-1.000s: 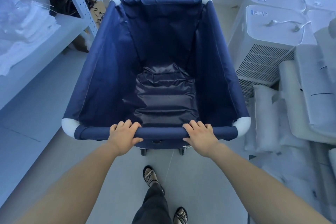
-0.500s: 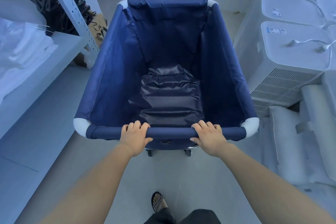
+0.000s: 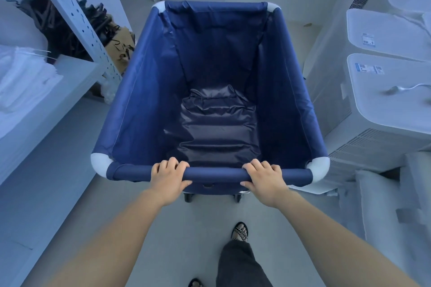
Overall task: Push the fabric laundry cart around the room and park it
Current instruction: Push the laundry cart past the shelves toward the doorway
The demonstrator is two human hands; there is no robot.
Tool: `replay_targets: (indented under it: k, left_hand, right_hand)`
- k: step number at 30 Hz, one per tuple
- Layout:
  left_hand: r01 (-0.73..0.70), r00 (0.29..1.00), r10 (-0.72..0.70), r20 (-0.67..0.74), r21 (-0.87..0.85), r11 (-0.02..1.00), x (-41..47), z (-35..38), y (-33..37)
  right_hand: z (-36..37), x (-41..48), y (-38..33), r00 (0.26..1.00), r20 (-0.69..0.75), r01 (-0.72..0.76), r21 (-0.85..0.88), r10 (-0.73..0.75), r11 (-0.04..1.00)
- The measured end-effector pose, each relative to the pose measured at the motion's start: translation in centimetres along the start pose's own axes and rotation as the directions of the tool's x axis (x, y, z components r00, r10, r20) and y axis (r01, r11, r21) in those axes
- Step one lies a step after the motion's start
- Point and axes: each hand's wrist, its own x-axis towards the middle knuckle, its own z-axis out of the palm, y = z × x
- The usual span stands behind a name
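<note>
Head view: both hands, left hand [image 3: 168, 177] and right hand [image 3: 265, 179], curl around the near rail of the navy fabric laundry cart [image 3: 144, 100]; white shelf [image 3: 77, 77] beside the cart's left wall.

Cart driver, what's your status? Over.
Left grip and right grip hold the rail. Cart empty. Shelf close left, white units close right.

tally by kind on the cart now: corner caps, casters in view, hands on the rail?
White corner caps: 4
Casters in view: 2
Hands gripping the near rail, left hand and right hand: 2
Total: 8
</note>
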Motion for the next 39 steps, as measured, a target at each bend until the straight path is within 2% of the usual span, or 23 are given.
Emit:
replay_targets:
  k: [3,9,18,39]
  left_hand:
    - [0.009,0.999,-0.009,0.04,-0.016,1.0,3.3,-1.3,0.1]
    - [-0.042,0.999,0.044,0.03,-0.072,0.996,9.4,-3.6,-0.4]
    - [-0.095,0.981,0.099,0.165,-0.034,0.995,19.5,-6.4,-1.7]
    - [-0.117,0.989,0.113,0.096,0.039,0.992,41.8,-13.3,-7.3]
  right_hand:
    - [-1.2,3.0,1.4,1.0,0.022,0.015,0.0,-0.015,1.0]
    - [-3.6,8.9,4.4,0.999,0.028,0.028,-0.009,-0.028,1.0]
    - [-6.8,17.8,7.5,0.999,0.05,-0.01,-0.055,0.012,0.998]
    - [-13.6,39.5,10.2,0.997,0.03,-0.07,-0.101,0.073,0.992]
